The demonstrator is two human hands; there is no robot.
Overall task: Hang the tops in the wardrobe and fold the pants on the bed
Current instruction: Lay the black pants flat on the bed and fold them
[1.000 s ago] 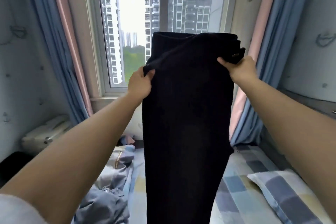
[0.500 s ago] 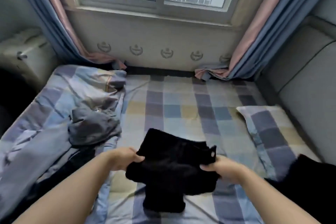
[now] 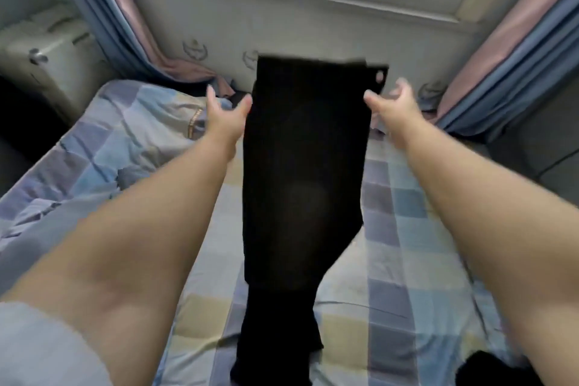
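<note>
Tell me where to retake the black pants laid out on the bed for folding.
Grip the black pants at the waistband's two far corners, coming in from either side. They lie stretched lengthwise on the bed, and the left hand and right hand are open beside those edges.

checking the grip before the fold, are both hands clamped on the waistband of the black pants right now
No: the left hand and right hand are spread open at either side of the black pants, fingers straight and not curled round the cloth.
</note>
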